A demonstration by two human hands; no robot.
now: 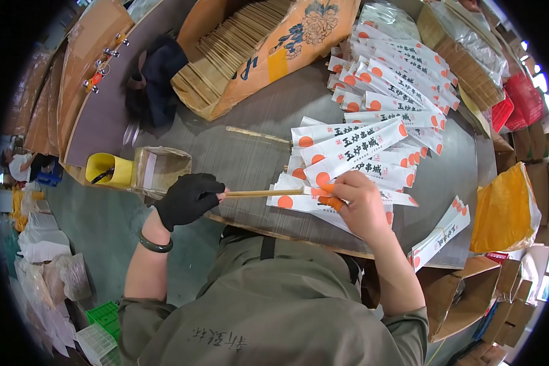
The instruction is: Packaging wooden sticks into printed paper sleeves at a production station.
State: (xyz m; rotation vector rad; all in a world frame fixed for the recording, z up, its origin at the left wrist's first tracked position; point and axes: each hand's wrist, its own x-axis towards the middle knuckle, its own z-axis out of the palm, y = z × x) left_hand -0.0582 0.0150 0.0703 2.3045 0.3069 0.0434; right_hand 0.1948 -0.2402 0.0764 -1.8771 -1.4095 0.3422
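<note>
In a black glove, my left hand [191, 198] is closed on one end of a pair of wooden chopsticks [250, 194]. Their other end reaches into the mouth of a white paper sleeve [311, 191], pinched by my right hand [360, 204]. Orange covers sit on some of that hand's fingertips. Under and beyond my right hand lie many white paper sleeves [360, 146] with orange dots and dark print, overlapping on the dark table [238, 158]. How far the chopsticks go into the sleeve is hidden by my fingers.
A carton of loose chopsticks [244, 43] stands at the back, beside a dark cloth [158, 79]. At left are a yellow cup [110, 171] and a small open box [165, 169]. More sleeves [402, 67] pile up far right; a banded bundle [440, 233] lies near the right edge.
</note>
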